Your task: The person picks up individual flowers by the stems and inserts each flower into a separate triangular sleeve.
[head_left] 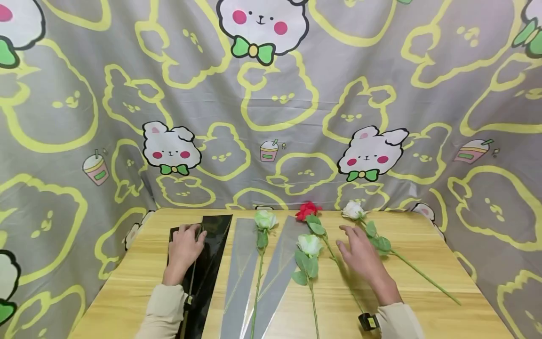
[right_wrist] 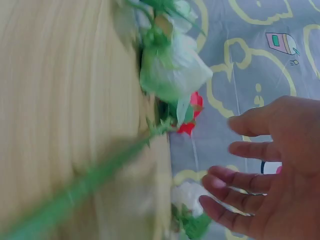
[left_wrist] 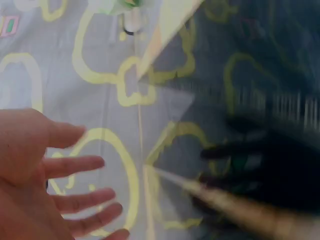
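Note:
My left hand [head_left: 185,249] is over the black flower sleeves [head_left: 211,263] at the table's left; its fingers are spread and loosely bent, holding nothing in the left wrist view. Whether it touches the sleeves, I cannot tell. My right hand [head_left: 362,254] hovers between a red rose [head_left: 308,211] and a white rose [head_left: 354,210], its fingers [right_wrist: 250,150] extended with nothing in them. Two pale green-white roses lie nearer the middle: one rose [head_left: 265,220] on the clear grey sleeves [head_left: 241,254], the other rose [head_left: 309,245] to their right.
The wooden table [head_left: 423,310] carries everything. A grey curtain [head_left: 288,141] printed with cartoon animals hangs behind it and along both sides. The white rose's long stem [head_left: 425,278] slants toward the right front; the red rose's stem runs below my right arm.

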Demonstrator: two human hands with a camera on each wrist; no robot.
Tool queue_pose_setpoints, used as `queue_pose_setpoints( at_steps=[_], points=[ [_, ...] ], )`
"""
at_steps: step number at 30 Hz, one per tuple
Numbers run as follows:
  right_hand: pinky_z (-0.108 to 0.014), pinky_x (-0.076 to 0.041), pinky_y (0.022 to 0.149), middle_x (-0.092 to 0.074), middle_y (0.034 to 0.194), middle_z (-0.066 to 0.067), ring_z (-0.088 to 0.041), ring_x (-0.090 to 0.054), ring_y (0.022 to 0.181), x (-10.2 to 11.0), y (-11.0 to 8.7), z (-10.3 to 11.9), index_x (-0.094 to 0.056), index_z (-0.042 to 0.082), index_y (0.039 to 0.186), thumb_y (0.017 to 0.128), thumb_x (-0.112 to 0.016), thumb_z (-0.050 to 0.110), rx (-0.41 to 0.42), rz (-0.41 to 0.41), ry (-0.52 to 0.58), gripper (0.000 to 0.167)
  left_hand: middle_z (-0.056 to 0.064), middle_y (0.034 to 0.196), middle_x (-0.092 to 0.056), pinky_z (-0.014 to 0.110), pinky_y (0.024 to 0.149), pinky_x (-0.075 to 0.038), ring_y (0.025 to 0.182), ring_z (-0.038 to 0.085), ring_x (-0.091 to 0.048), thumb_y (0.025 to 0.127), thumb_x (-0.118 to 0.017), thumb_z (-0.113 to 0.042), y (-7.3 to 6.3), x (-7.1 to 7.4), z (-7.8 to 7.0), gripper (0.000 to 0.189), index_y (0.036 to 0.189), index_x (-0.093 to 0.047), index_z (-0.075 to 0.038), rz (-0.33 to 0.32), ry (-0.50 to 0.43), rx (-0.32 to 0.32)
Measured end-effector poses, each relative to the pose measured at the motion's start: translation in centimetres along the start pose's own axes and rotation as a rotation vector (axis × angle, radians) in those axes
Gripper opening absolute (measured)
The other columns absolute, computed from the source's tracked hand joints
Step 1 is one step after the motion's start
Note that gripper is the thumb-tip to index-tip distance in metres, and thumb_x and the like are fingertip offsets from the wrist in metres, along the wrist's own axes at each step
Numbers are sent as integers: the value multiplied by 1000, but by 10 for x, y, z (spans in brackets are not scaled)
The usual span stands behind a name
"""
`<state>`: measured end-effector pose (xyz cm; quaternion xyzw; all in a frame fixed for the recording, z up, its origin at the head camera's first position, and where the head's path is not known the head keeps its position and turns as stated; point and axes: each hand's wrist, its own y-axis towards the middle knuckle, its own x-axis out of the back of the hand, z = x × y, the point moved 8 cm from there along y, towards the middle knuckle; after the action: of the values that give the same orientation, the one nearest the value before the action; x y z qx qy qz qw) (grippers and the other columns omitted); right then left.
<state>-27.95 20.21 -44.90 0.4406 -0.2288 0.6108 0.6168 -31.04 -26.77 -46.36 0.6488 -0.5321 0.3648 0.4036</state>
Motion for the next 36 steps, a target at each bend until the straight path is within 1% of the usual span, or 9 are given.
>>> queue_pose_setpoints(
  at_steps=[5, 9, 14, 19, 26, 29, 32, 35, 36],
  points=[
    [-54, -54, 81, -60, 121, -26, -37, -62, 99, -22, -1, -2, -56, -4, 137, 99, -67, 14, -73, 88, 56, 44, 38, 144, -40, 75, 90, -39, 127, 62, -38, 104, -61, -27, -6, -15, 5, 48, 141, -56, 3, 71, -106, 94],
    [-50, -53, 79, -61, 107, -20, -31, -61, 92, -38, 0, -5, -56, -7, 134, 95, -71, 11, -114, 194, 73, 46, 38, 144, -39, 74, 90, -39, 127, 63, -37, 102, -64, -27, -13, -22, 7, 50, 141, -56, 3, 79, -143, 152],
    [-40, -47, 65, -58, 91, -11, -22, -53, 75, -45, 0, -6, -58, -9, 131, 92, -74, 7, -144, 227, 64, 45, 40, 144, -35, 71, 87, -42, 124, 62, -38, 98, -70, -36, -14, -39, -6, 63, 143, -54, 5, 110, -84, 127],
    [-34, -37, 56, -50, 71, -3, -17, -44, 59, -49, -4, -5, -60, -8, 128, 92, -68, 2, -148, 235, 71, 38, 38, 141, -33, 64, 84, -42, 117, 55, -38, 94, -76, -38, -13, -51, -13, 73, 145, -51, 8, 127, 23, 131],
    [-32, -33, 52, -47, 64, -1, -15, -39, 52, -50, -8, -9, -62, -7, 125, 91, -62, -3, -163, 210, 68, 34, 34, 132, -40, 58, 75, -45, 106, 50, -42, 94, -78, -26, -13, -48, -19, 56, 136, -60, 7, 98, 25, 110],
    [-32, -33, 52, -47, 63, -1, -15, -38, 52, -49, -8, -12, -63, -6, 124, 90, -62, -4, -171, 210, 71, 34, 36, 133, -44, 60, 73, -48, 107, 52, -46, 96, -74, -19, -15, -44, -23, 43, 131, -66, 5, 80, -2, 94],
    [-32, -32, 51, -47, 62, -1, -15, -38, 52, -50, -7, -12, -63, -6, 124, 90, -62, -4, -165, 208, 73, 34, 35, 129, -53, 52, 61, -51, 103, 51, -55, 98, -69, -11, -15, -40, -24, 29, 123, -71, 3, 17, -57, 74],
    [-31, -31, 51, -46, 61, -1, -14, -36, 51, -52, -5, -13, -63, -6, 124, 90, -62, -3, -162, 209, 74, 34, 29, 117, -65, 42, 48, -47, 82, 41, -64, 99, -65, -8, -14, -34, -20, 21, 116, -74, 1, -67, -150, 84],
    [-31, -31, 51, -46, 61, -1, -14, -36, 51, -53, -5, -13, -63, -6, 124, 90, -63, -3, -160, 210, 75, 34, 27, 113, -67, 40, 47, -46, 77, 38, -64, 99, -64, -8, -14, -31, -19, 20, 115, -74, 1, -96, -192, 89]
  ],
)
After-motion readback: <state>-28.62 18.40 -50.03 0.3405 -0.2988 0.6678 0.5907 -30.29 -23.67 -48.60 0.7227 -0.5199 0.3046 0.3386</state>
